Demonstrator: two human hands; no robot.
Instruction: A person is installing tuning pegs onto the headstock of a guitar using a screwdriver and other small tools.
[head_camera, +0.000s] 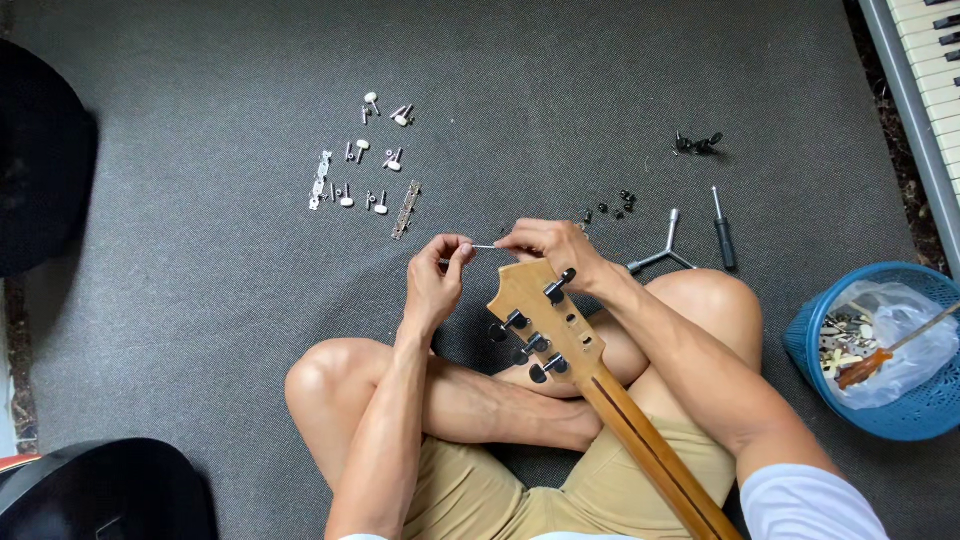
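A wooden guitar neck with its headstock (533, 303) lies across my crossed legs, black tuning pegs (540, 344) fitted along its sides. My left hand (437, 278) and my right hand (552, 248) meet just above the headstock's tip. Between their fingertips they pinch a thin metal pin or wire (482, 247), one hand at each end. The right wrist rests close to the upper black peg.
On the grey carpet lie several white-knobbed tuner parts and metal strips (365, 165), small black bits (612, 208), black pegs (697, 144), a three-way wrench (661, 250) and a screwdriver (723, 230). A blue basket (890, 415) holds tools in a bag. A keyboard (925, 90) is at right.
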